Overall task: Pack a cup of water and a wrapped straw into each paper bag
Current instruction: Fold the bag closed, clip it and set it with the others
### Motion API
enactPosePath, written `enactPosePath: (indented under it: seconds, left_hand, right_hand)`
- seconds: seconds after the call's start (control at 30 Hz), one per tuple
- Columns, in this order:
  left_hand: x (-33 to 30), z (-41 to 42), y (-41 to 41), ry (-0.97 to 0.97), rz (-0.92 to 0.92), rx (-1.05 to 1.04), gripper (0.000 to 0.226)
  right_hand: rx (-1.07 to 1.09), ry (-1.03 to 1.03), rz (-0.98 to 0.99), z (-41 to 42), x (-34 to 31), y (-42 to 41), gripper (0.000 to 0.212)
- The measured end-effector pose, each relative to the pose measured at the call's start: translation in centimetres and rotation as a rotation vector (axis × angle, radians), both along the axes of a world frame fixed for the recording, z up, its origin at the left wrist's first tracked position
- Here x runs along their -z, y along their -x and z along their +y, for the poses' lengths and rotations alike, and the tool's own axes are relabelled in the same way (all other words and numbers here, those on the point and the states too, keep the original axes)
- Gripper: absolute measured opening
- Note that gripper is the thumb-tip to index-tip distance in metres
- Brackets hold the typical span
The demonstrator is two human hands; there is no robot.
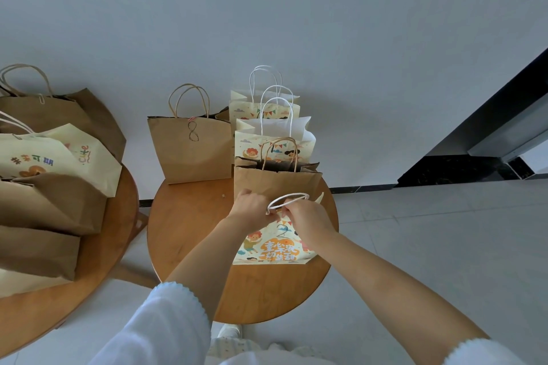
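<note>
A cream paper bag (274, 247) printed with cartoon children stands at the near right of the round wooden table (189, 234). Its white rope handles (289, 198) rise between my hands. My left hand (250, 209) grips the bag's top edge on the left. My right hand (308, 218) pinches the top edge at the handles from the right. Behind it stand a brown paper bag (277, 182) with its mouth open, then two more cream printed bags (274, 142). Another brown bag (189, 148) stands at the back left. No cup or straw is visible.
A second wooden table (98, 272) at the left holds several brown and cream bags (44, 187). A grey wall runs behind both tables. A black door frame (474, 139) and pale tiled floor (444, 231) lie to the right.
</note>
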State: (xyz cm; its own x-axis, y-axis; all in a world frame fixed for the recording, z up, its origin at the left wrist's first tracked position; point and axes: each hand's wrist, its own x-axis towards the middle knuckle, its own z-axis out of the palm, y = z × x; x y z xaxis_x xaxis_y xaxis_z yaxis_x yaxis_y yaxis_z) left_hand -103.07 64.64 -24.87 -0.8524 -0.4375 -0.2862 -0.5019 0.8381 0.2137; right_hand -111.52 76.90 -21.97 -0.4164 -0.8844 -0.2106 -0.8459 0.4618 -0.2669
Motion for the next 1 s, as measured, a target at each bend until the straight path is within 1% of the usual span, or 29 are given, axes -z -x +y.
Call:
enactPosePath:
  seconds: [0.23, 0.5, 0.63, 0.7, 0.83, 1.0]
  left_hand:
    - [0.3, -0.2, 0.1, -0.009, 0.016, -0.016, 0.038]
    - [0.6, -0.3, 0.2, -0.011, 0.032, -0.025, 0.036]
    - [0.1, -0.2, 0.2, -0.020, 0.023, -0.029, 0.035]
    - [-0.2, -0.1, 0.1, -0.016, 0.017, -0.029, 0.035]
    - [-0.5, 0.0, 0.0, -0.019, 0.020, -0.028, 0.034]
    - [-0.5, 0.1, -0.1, -0.027, 0.008, -0.030, 0.035]
  right_hand:
    - [0.015, 0.034, 0.017, -0.2, 0.7, 0.1, 0.026]
    - [-0.033, -0.003, 0.011, 0.0, 1.4, 0.4, 0.028]
    - [0.064, 0.080, -0.011, 0.3, 1.7, 0.4, 0.029]
    - [0.057, 0.078, 0.000, 0.5, 1.6, 0.5, 0.031]
    - [-0.045, -0.010, 0.069, 0.5, 1.4, 0.6, 0.036]
    - [-0.239, -0.106, 0.349, 0.7, 2.5, 0.1, 0.039]
